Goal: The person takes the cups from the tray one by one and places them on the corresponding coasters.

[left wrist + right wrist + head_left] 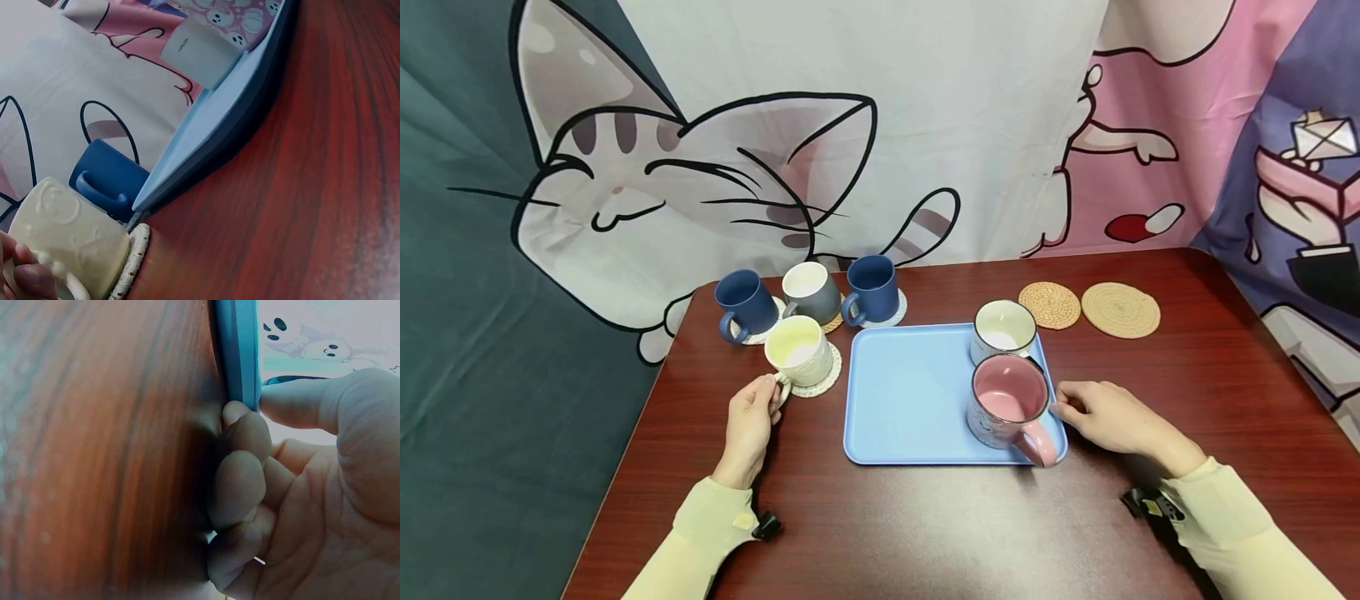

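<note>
My left hand [748, 427] pinches the handle of a cream mug [805, 358] with raised patterns, which stands upright on a white coaster [829, 381]. In the left wrist view the fingers [34, 280] close round that handle. To the right lies a light blue tray [902, 404]. Its right rim is pinched by my right hand [1116, 421], thumb on top and fingertips below in the right wrist view. On the tray's right part stand a pink-lined mug [988, 425], handle toward me, and behind it a white mug [1000, 327] with a dark rim.
Behind the cream mug, a blue mug [747, 302], a grey-and-white mug [816, 292] and another blue mug [876, 287] stand on coasters. Two round woven coasters, one smaller [1049, 305] and one larger [1120, 310], lie at the back right. A printed curtain [1000, 125] hangs behind the table.
</note>
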### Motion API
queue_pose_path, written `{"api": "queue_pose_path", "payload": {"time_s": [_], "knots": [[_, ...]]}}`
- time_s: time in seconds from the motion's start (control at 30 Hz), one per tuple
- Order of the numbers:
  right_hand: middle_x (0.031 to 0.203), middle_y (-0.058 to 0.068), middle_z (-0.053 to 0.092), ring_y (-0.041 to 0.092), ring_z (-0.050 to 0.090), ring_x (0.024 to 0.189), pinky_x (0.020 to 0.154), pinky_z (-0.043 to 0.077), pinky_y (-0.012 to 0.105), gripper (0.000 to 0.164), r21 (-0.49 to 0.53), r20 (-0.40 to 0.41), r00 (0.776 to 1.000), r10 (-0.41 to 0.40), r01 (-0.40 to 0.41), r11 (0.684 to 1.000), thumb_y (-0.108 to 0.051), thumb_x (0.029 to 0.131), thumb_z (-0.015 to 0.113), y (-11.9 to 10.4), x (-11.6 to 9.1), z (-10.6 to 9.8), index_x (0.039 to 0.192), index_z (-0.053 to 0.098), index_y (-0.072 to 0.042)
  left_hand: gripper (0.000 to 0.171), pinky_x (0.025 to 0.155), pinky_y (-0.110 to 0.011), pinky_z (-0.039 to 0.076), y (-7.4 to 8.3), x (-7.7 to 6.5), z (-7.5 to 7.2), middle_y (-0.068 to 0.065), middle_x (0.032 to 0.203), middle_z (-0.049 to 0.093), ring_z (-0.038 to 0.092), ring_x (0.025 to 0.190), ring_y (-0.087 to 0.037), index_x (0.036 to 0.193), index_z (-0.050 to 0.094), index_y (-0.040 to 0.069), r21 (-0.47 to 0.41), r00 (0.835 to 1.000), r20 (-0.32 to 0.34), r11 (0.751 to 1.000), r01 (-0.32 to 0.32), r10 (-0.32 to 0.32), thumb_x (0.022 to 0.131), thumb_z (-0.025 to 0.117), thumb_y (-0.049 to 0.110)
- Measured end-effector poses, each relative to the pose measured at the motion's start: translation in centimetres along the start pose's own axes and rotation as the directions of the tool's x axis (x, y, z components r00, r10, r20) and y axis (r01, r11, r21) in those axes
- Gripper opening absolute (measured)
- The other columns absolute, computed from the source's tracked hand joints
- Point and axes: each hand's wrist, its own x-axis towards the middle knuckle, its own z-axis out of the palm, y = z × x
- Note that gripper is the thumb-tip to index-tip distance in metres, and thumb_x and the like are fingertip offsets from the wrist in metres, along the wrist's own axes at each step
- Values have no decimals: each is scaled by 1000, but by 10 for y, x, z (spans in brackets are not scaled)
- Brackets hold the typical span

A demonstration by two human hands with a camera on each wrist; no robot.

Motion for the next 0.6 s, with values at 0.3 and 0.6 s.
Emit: {"api": "queue_pose_path", "payload": {"time_s": [0.3,0.6], "knots": [[61,-13,36,1,36,57,58,30,23,35,-1,-1,1000,4,-4,1000,-19,98,68,0,0,1,70,47,-24,43,59,-20,34,-4,-1,-1,8,65,42,39,59,-6,84,54,-10,105,996,-20,991,-83,85,109,51,24],[60,-13,36,1,36,57,58,30,23,35,3,0,1000,3,-3,1000,-19,97,68,0,0,0,70,47,-23,43,69,-22,36,-5,-1,-4,3,68,48,45,68,-9,81,59,-7,152,988,-25,978,-146,152,108,55,26]]}}
